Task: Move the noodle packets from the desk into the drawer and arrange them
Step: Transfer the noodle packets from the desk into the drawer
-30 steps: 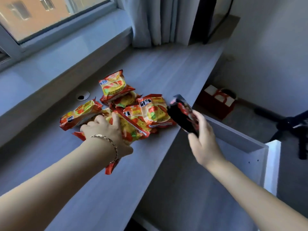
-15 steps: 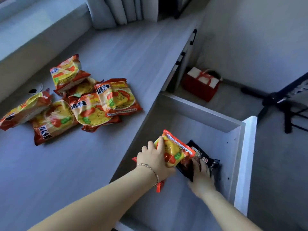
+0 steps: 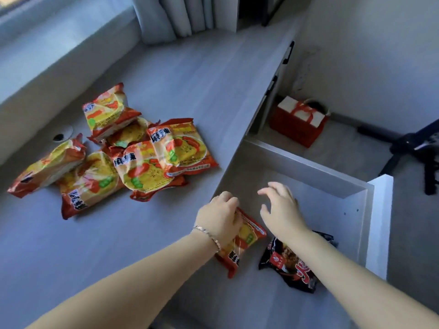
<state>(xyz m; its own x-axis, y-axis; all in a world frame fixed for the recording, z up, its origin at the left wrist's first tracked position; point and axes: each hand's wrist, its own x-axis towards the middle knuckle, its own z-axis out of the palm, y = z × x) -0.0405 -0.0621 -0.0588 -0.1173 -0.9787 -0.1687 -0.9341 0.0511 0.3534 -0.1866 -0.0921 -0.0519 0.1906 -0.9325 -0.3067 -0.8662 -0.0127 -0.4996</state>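
Several orange-and-yellow noodle packets [image 3: 133,157] lie in a loose pile on the grey desk [image 3: 190,86]. The open drawer [image 3: 377,224] is pulled out to the right of the desk. Inside it lie one orange packet [image 3: 244,243] and one black packet [image 3: 292,264], side by side. My left hand [image 3: 218,217], with a bracelet at the wrist, rests on the orange packet's upper end with the fingers curled over it. My right hand [image 3: 280,207] hovers above the drawer floor with the fingers spread, holding nothing. My right forearm crosses over part of the black packet.
A red gift bag [image 3: 297,124] stands on the floor beyond the drawer. A black stand's legs [image 3: 413,148] are at the far right. A cable hole [image 3: 59,136] sits in the desk left of the pile, below the window ledge and curtain [image 3: 173,15].
Both hands carried a packet from the desk down into the drawer. My right hand has let go of the black packet and lifted off it; the orange packet now lies flat.
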